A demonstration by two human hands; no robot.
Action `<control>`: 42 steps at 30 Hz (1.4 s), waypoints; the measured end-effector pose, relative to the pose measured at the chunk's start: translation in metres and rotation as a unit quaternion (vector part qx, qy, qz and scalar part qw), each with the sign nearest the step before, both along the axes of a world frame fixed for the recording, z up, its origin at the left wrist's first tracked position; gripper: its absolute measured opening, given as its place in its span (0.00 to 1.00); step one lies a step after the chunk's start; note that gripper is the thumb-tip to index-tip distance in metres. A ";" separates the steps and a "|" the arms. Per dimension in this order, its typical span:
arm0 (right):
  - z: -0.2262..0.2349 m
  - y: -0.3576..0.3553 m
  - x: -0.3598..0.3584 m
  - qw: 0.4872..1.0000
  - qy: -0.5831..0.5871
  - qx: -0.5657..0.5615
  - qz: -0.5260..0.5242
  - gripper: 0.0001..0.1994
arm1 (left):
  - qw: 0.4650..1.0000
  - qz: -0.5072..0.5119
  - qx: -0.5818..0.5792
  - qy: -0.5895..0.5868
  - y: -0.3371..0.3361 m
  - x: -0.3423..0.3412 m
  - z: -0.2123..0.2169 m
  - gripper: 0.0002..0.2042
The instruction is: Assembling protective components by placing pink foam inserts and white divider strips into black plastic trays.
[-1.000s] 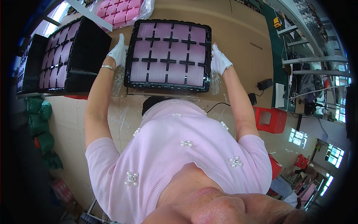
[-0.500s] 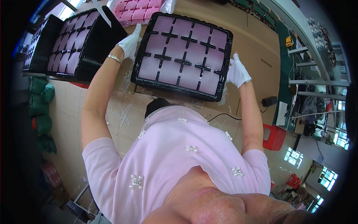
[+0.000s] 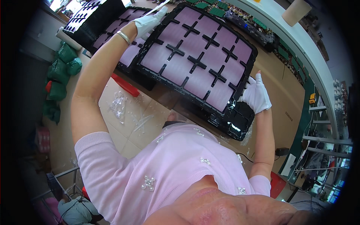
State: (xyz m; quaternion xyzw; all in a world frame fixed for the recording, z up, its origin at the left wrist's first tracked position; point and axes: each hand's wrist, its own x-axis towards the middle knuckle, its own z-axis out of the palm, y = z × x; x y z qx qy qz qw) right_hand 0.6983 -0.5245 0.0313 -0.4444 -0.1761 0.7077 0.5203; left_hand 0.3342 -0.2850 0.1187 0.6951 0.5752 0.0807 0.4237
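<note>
Since a second earlier the black tray (image 3: 197, 62) had been swung up and leftward (now tilted), off the stack toward the other trays (image 3: 108, 22). The left hand (image 3: 150, 21) and right hand (image 3: 257, 95), both gloved, were closed on its opposite edges.

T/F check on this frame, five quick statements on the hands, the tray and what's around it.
1. Both hands wear white gloves. True: the left hand and the right hand are both gloved.
2. The black tray is held by one hand only. False: each hand grips an opposite edge.
3. The tray's compartments look pink. True.
4. The left wrist is bare. False: a bracelet sits on it.
5. Nothing lies under the held tray. False: another black tray shows below its lower edge, and more trays are stacked at upper left.
</note>
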 end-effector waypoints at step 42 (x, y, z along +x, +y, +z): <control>0.015 0.226 -0.333 0.889 -0.428 -0.099 0.128 0.45 | 0.979 0.075 0.097 0.160 0.238 -0.292 -0.083 0.54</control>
